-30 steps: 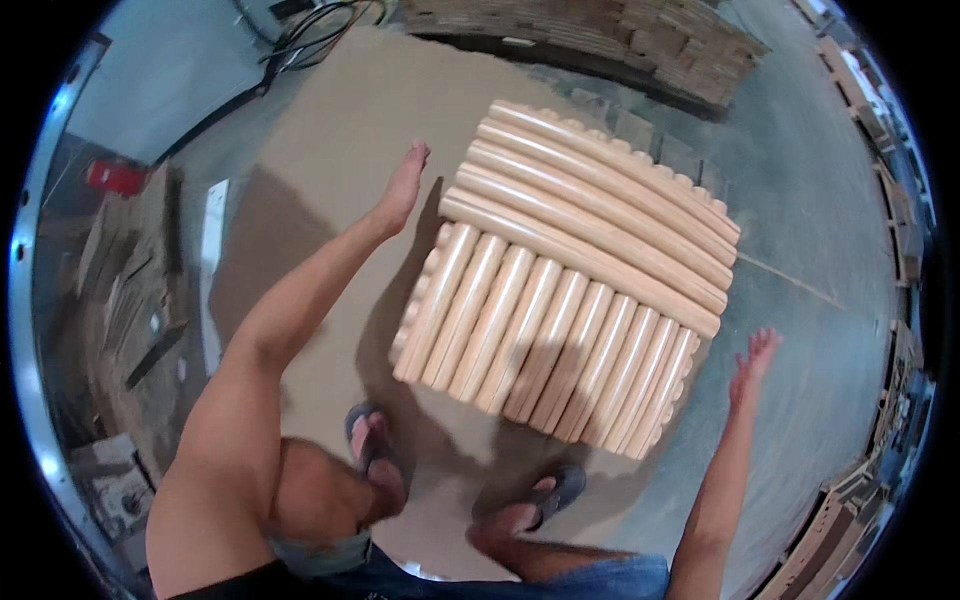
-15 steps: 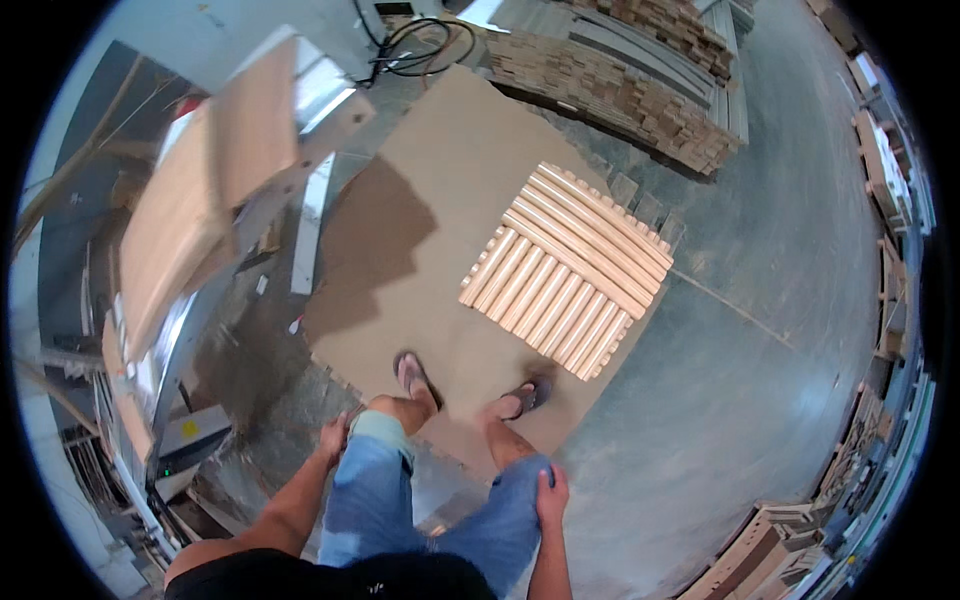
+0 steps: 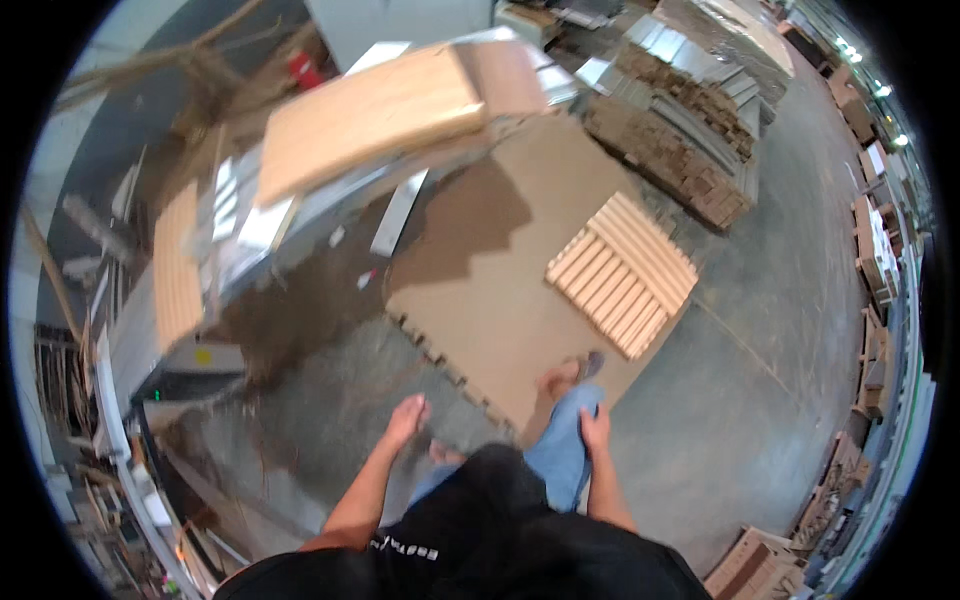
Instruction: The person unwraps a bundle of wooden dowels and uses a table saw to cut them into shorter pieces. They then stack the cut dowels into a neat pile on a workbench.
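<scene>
My left hand (image 3: 408,416) hangs in the air over the concrete floor, beside the mat's toothed edge. Its fingers are loosely bent and a little blurred, and nothing shows in them. At the side of my blue denim shorts (image 3: 562,445), my right hand (image 3: 596,426) hangs against the thigh, its fingers loosely out and partly hidden, holding nothing I can see. Beyond my sandalled foot (image 3: 572,374), a stack of pale, rounded wooden strips (image 3: 620,275) lies on the brown mat (image 3: 480,340), the top strips set in two directions. Neither hand touches the stack.
At the left stands a machine table bearing wide wooden boards (image 3: 365,115), with a smaller ribbed wooden panel (image 3: 178,265) nearby. Large stacks of timber strips (image 3: 660,150) are behind the mat. Pallets (image 3: 870,370) line the far right; stacked boards (image 3: 760,570) sit at lower right.
My view and body have turned left, so the mat and wooden stack appear farther right. My left hand has come away from my leg, and my feet have stepped.
</scene>
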{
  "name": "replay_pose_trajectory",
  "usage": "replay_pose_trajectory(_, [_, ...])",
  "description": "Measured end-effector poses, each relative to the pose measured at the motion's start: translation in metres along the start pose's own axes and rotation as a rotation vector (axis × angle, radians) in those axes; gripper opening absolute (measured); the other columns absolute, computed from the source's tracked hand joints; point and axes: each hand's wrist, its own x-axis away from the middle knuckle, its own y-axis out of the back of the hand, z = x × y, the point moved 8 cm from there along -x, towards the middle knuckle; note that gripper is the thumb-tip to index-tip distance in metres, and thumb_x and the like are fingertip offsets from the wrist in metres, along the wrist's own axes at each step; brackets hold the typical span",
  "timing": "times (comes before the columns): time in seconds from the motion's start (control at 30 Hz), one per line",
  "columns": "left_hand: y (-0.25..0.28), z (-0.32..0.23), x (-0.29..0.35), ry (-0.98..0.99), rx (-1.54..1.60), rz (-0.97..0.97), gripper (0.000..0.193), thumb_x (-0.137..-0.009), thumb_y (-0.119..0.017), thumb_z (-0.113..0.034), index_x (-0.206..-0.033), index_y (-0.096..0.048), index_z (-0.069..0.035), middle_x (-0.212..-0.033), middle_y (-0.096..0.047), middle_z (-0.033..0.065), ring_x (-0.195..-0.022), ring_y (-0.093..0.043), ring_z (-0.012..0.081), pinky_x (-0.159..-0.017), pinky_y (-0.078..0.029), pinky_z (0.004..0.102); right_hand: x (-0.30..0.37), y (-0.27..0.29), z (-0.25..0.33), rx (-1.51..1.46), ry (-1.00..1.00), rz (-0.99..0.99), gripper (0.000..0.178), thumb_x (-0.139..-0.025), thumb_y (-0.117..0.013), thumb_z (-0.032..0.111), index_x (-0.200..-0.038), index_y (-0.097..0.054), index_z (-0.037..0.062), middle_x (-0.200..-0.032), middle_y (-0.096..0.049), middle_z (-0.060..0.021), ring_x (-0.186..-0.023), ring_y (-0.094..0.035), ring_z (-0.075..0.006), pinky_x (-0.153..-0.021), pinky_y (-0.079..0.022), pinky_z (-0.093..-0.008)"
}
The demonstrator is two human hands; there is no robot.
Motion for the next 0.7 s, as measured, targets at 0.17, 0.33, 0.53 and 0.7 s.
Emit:
replay_pose_trajectory(0.17, [0.133, 0.166, 0.108, 0.167, 0.379, -0.263, 0.059, -0.096, -0.055, -0.054, -0.132, -0.054, -0.007, -0.126, -0.062, 0.0122, -0.114, -0.060, 0.0258, -0.091, -0.048, 0.0429, 0.079, -0.069, 0.063, 0.224, 0.252, 0.158, 0.061, -0.087, -0.066, 0.038, -0.125, -0.059, -0.0091, -0.127, -0.060, -0.0295, -0.121, -0.058, -0.0402, -0.105, -0.043, -0.0419])
replay_pose_trajectory(0.33, [0.246, 0.326, 0.198, 0.303, 0.398, -0.424, 0.070, -0.093, -0.057, -0.061, -0.135, -0.050, -0.005, -0.123, -0.061, 0.0109, -0.109, -0.059, 0.0264, -0.090, -0.047, 0.0438, 0.173, -0.181, 0.152, 0.061, 0.410, 0.395, 0.052, -0.090, -0.066, 0.033, -0.123, -0.062, -0.0065, -0.118, -0.066, -0.0230, -0.111, -0.063, -0.0296, -0.097, -0.047, -0.0374])
replay_pose_trajectory(0.53, [0.293, 0.317, 0.220, 0.180, 0.734, -0.607, 0.070, -0.095, -0.054, -0.059, -0.139, -0.046, -0.004, -0.136, -0.057, 0.0136, -0.120, -0.056, 0.0291, -0.095, -0.044, 0.0483, 0.281, -0.325, 0.236, 0.339, 0.552, 0.838, 0.055, -0.090, -0.067, 0.040, -0.125, -0.061, -0.0029, -0.117, -0.067, -0.0235, -0.110, -0.065, -0.0306, -0.095, -0.050, -0.0390])
replay_pose_trajectory(0.7, [0.335, 0.277, 0.180, 0.011, 0.886, -0.539, 0.064, -0.097, -0.052, -0.054, -0.139, -0.047, -0.006, -0.137, -0.057, 0.0127, -0.121, -0.056, 0.0263, -0.098, -0.043, 0.0464, 0.312, -0.424, 0.282, 0.375, 0.633, 0.998, 0.055, -0.092, -0.065, 0.042, -0.124, -0.062, -0.0028, -0.108, -0.069, -0.0173, -0.098, -0.066, -0.0262, -0.087, -0.052, -0.0370])
